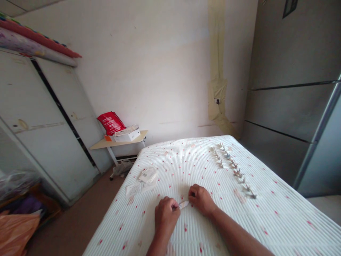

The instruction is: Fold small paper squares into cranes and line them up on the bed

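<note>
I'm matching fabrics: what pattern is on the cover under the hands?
White cover with fine ribbed lines and scattered small red marks; the head view shows it.

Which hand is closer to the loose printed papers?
Left. The left hand is slightly right of the papers and nearer the camera; the right hand lies farther to their right.

- Far: a pale, lightly scuffed wall (146, 71), softly brighter toward its middle.
- Far right: yellowish covering (217, 42) running down the wall, around a socket (217, 101).
- Right: a tall grey cabinet (282, 64) with dark horizontal seams.
- Left: a worn whitish wardrobe (45, 106), rolled materials (39, 46) on top.
- Far left: a small light-topped table (102, 144) bearing a red bag (111, 122) and white box (129, 135).
- Near left: brown floor (64, 213), orange bag (18, 231).
- Centre: a ribbed white cover (183, 174) with red specks.
</note>
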`<state>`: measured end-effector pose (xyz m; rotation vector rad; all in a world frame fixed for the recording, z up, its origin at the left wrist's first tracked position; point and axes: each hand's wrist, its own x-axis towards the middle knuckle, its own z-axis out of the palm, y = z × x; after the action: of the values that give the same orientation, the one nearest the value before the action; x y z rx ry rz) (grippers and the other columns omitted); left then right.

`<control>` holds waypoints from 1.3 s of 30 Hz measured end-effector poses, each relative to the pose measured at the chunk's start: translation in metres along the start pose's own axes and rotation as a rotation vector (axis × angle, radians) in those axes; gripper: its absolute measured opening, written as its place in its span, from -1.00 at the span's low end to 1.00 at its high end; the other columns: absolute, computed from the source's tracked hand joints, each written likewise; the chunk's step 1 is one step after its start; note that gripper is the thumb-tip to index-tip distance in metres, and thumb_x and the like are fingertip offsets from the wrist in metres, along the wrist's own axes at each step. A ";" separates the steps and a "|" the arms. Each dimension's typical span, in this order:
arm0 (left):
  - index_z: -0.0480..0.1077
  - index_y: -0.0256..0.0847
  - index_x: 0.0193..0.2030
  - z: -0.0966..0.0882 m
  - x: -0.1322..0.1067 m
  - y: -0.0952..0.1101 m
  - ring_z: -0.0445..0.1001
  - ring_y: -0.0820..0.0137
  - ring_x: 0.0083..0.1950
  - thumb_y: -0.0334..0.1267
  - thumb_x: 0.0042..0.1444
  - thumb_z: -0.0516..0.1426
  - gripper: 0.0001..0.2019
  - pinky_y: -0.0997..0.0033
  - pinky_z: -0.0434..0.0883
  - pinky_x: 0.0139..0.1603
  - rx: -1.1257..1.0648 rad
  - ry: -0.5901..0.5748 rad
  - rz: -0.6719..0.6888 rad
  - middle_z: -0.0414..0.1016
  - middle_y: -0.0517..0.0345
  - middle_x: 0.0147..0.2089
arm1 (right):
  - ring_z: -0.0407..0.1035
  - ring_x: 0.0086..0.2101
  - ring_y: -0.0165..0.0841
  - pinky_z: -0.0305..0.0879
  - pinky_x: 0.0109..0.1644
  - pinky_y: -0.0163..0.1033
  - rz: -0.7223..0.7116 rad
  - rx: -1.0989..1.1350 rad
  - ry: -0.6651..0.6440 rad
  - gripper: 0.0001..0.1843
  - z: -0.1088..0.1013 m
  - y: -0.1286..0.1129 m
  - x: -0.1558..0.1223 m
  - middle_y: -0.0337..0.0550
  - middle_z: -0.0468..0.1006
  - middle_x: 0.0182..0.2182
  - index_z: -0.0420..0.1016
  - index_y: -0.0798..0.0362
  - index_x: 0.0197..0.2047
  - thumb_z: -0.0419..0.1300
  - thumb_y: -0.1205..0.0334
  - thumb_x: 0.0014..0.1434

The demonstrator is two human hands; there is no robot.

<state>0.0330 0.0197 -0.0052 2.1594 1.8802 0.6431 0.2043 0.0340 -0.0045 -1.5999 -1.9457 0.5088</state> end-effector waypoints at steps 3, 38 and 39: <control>0.41 -0.19 -0.52 -0.001 -0.001 0.000 0.35 0.48 -0.29 -0.41 -0.11 0.07 -0.89 0.55 0.17 -0.26 -0.001 0.003 0.000 0.42 0.24 -0.41 | 0.30 -0.41 -0.45 0.10 -0.34 -0.41 0.011 -0.006 -0.007 -0.82 -0.001 -0.001 0.000 -0.18 0.44 -0.43 0.45 0.11 -0.47 0.04 0.45 -0.05; 0.39 -0.20 -0.53 0.005 0.000 -0.005 0.34 0.48 -0.30 -0.43 -0.12 0.11 -0.92 0.53 0.16 -0.26 -0.035 0.041 0.043 0.39 0.26 -0.43 | 0.35 -0.40 -0.48 0.01 -0.42 -0.39 0.131 -0.150 -0.014 -0.86 0.010 -0.024 -0.006 -0.24 0.45 -0.32 0.51 -0.01 -0.38 0.13 0.30 -0.03; 0.39 -0.20 -0.53 0.004 -0.001 -0.005 0.34 0.48 -0.30 -0.43 -0.11 0.11 -0.92 0.53 0.16 -0.26 -0.035 0.038 0.036 0.40 0.26 -0.43 | 0.35 -0.40 -0.48 0.01 -0.42 -0.39 0.124 -0.161 -0.026 -0.86 0.010 -0.024 -0.006 -0.24 0.45 -0.31 0.51 -0.01 -0.38 0.13 0.31 -0.03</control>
<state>0.0306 0.0203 -0.0112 2.1783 1.8382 0.7233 0.1807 0.0234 0.0012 -1.8320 -1.9572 0.4326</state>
